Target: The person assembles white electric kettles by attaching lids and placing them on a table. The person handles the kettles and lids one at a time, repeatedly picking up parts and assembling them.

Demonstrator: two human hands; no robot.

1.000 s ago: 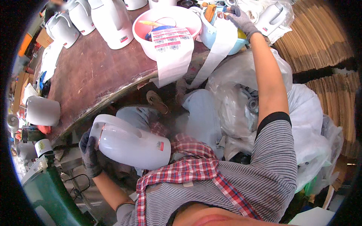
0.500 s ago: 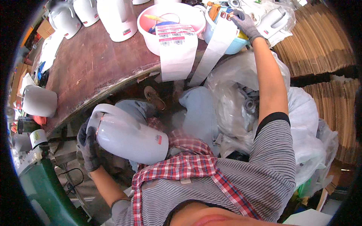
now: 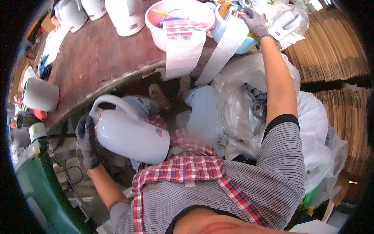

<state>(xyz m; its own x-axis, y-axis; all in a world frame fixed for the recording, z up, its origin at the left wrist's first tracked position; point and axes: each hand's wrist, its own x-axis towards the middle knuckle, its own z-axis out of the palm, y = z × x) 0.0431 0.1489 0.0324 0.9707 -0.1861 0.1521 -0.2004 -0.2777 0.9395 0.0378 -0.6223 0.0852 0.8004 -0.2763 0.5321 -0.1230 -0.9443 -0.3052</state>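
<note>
My left hand [image 3: 88,142], in a dark grey glove, is closed on the top end of a white kettle body [image 3: 130,134]. The kettle lies tilted over my lap, its handle up and a small red label towards its base. My right hand [image 3: 255,22], gloved too, reaches to the far right over a light blue basin [image 3: 246,46]. Its fingers are pinched at the upper end of a pale label strip [image 3: 227,43], beside small dark red labels. The strip hangs over the basin's rim and down past the table edge.
A pink basin [image 3: 156,38] with a printed label sheet [image 3: 184,58] over its rim stands on the brown table [image 3: 105,50]. White kettles [image 3: 125,17] stand behind; another [image 3: 283,24] lies at right. Plastic bags [image 3: 237,113] and stacked cardboard [image 3: 331,46] flank my right side.
The kettle in my left hand has shifted slightly up and left. My right hand stays at the strip's upper end, and the whole view has moved a little.
</note>
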